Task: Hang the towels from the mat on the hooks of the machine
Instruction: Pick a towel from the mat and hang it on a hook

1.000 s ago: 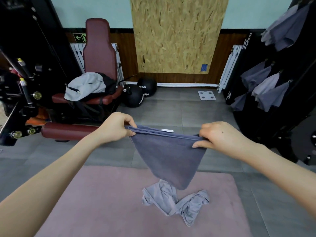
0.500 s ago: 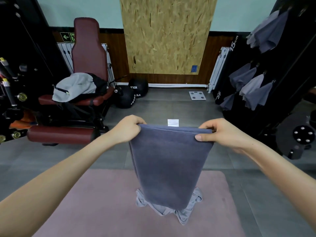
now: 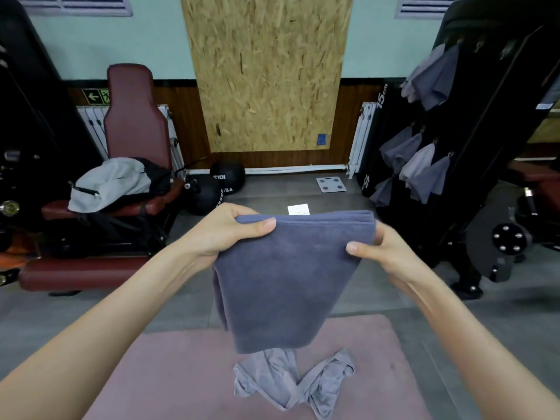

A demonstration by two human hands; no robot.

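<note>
dark towel [image 3: 291, 277]: folded, pinched at its top corners by left hand [image 3: 225, 230] and right hand [image 3: 383, 253], hanging flat between them above the mat [image 3: 169, 374], likely squared up for the hooks [image 3: 435, 141] right of the grip.

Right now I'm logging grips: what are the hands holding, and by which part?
A folded dark grey towel. The left hand pinches its top left corner, the right hand grips its upper right edge; the rest hangs free.

Folded dark-grey towel [image 3: 288, 277] aloft; crumpled lighter towel [image 3: 291, 380] on pink mat [image 3: 169, 374]
</note>
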